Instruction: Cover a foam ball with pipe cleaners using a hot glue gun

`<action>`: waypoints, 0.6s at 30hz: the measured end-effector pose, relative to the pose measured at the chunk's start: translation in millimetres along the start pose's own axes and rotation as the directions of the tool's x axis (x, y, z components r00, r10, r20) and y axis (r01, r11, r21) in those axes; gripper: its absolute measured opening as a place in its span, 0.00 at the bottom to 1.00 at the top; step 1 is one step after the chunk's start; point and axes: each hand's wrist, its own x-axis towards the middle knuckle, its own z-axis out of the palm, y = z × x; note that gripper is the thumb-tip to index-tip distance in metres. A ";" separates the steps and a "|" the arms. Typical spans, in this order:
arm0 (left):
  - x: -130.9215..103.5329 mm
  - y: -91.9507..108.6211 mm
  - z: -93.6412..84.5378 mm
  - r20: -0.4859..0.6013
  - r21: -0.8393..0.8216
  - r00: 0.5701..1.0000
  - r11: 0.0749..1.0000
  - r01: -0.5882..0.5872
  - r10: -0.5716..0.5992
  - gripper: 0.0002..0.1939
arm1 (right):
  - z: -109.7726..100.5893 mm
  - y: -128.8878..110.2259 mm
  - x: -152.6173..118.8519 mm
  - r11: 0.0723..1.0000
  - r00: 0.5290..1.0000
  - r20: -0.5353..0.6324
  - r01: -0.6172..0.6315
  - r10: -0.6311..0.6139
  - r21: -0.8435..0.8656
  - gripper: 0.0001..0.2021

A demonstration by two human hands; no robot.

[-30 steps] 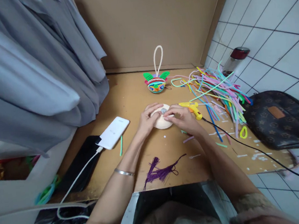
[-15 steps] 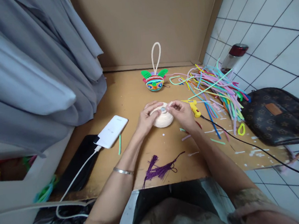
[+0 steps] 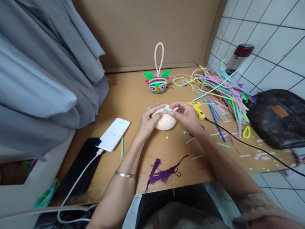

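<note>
Between my hands is a round, cream-coloured coiled piece (image 3: pixel 166 123) with a small greyish spot at its top. My left hand (image 3: pixel 148 121) is closed on its left side, thumb lying over the top. My right hand (image 3: pixel 185 115) pinches at its upper right side, where a short cream strand seems to run to the fingers. Just beyond the right hand lies a yellow glue gun (image 3: pixel 199 111), partly hidden by that hand. Behind the coil sits a colourful lion-head ornament (image 3: pixel 158 84) with green ears and a white loop. Purple tassels (image 3: pixel 163 174) lie near the front edge.
A heap of coloured pipe cleaners (image 3: pixel 221 88) covers the table's back right, before a red-lidded bottle (image 3: pixel 241 56). A brown bag (image 3: pixel 285 117) stands at the right. A white power bank (image 3: pixel 115 133) with a cable lies left. The glue gun's black cord (image 3: pixel 255 147) crosses the right side.
The coiled piece has shifted slightly left and tilted a little between my hands. My right fingers have moved slightly along its upper right side.
</note>
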 end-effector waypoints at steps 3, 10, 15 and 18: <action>0.4 -0.1 -0.2 0.015 0.019 1.000 1.000 0.002 -0.002 0.21 | -1.2 3.8 3.1 0.998 0.998 -0.048 -0.029 0.031 0.056 0.25; 0.2 0.7 0.8 0.032 0.010 0.999 1.000 -0.003 0.003 0.19 | 2.7 11.0 5.6 0.997 0.992 -0.116 -0.041 0.048 0.067 0.25; 0.6 1.3 0.6 0.039 -0.005 0.999 1.000 -0.015 0.015 0.20 | 12.9 15.8 -1.1 0.998 0.978 -0.204 0.034 -0.043 -0.048 0.20; 0.6 1.8 0.8 0.043 -0.004 0.999 1.000 -0.018 0.018 0.20 | 15.4 19.4 -5.5 0.988 0.968 -0.226 0.081 -0.109 -0.129 0.16</action>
